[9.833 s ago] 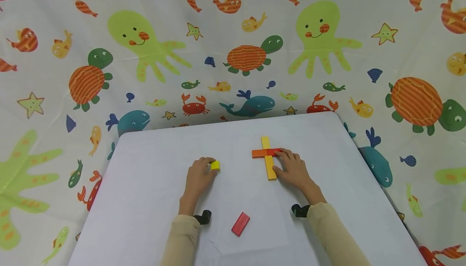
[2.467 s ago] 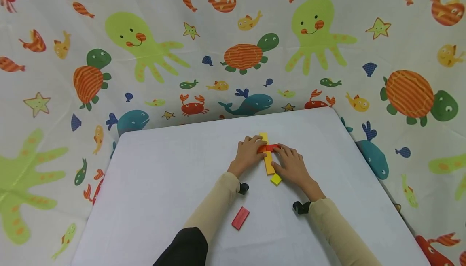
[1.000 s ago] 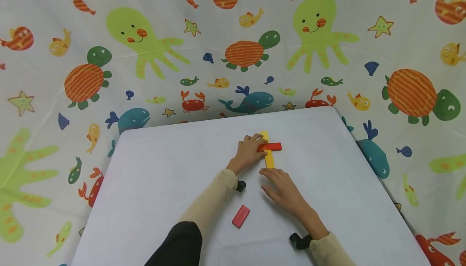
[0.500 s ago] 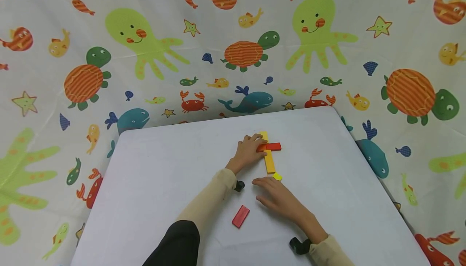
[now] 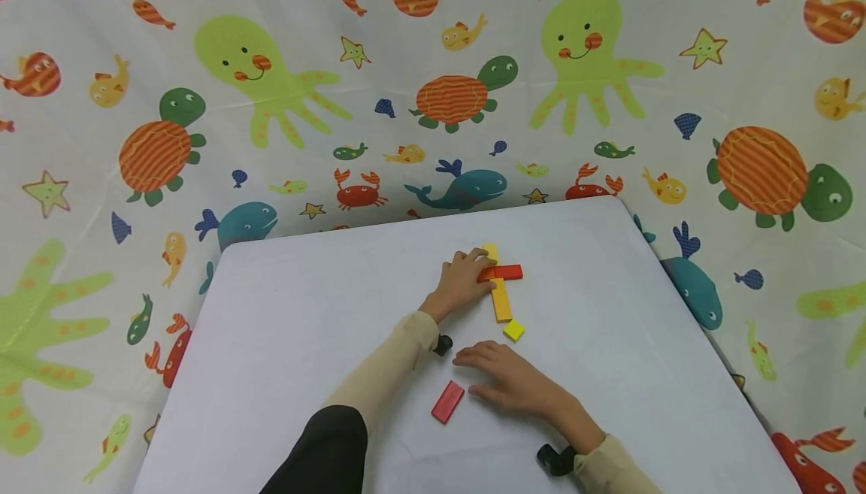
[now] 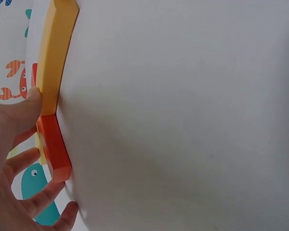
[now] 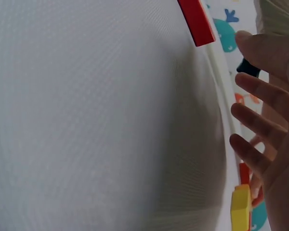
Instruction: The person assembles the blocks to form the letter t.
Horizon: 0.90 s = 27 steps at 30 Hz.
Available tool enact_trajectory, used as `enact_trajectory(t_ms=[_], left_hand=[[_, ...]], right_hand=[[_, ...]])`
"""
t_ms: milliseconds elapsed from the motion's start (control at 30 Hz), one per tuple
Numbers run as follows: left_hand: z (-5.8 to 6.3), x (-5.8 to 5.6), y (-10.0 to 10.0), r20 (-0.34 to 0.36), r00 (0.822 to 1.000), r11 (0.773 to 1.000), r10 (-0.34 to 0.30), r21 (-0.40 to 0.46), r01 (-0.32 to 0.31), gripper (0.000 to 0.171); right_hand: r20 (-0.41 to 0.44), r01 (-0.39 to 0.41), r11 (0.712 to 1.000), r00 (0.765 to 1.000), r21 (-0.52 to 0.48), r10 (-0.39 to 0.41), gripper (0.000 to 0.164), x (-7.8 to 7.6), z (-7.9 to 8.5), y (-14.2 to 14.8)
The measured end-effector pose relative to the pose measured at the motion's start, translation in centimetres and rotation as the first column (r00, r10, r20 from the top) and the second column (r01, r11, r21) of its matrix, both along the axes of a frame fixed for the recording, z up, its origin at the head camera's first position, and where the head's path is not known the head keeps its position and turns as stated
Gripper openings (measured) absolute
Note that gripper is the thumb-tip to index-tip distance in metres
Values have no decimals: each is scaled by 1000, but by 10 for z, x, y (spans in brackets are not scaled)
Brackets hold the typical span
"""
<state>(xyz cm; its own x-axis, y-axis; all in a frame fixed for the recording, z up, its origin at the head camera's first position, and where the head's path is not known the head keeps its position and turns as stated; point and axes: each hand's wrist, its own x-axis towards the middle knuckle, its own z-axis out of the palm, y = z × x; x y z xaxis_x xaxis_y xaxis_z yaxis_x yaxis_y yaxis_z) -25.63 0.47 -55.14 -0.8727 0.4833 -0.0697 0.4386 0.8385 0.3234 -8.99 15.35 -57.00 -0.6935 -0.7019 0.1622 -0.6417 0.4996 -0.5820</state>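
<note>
Right grip (image 5: 509,380) spread beside a red block (image 5: 448,402), the left grip (image 5: 461,281) clasping an orange block (image 6: 55,149) could, by slipping, skew the adjoining yellow block (image 5: 501,303).

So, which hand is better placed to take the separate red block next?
Probably the right hand: its empty fingers are spread near the separate red block, while the left hand is farther away, at the orange block.
</note>
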Motion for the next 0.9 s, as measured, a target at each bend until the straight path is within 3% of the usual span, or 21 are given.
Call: enact_trajectory(t_ms=[200, 500, 900], left_hand=[[0, 0, 0, 2, 1000, 1000, -2, 4, 2, 52], [0, 0, 0, -3, 1000, 1000, 0, -4, 0, 52], [-1, -3, -1, 1, 1000, 1000, -19, -1, 19, 52]], right_hand=[[-52, -93, 995, 994, 30, 94, 55, 3, 1, -4], [-100, -162, 985, 981, 64, 167, 54, 5, 0, -11], [-132, -159, 978, 975, 136, 177, 42, 7, -1, -17]])
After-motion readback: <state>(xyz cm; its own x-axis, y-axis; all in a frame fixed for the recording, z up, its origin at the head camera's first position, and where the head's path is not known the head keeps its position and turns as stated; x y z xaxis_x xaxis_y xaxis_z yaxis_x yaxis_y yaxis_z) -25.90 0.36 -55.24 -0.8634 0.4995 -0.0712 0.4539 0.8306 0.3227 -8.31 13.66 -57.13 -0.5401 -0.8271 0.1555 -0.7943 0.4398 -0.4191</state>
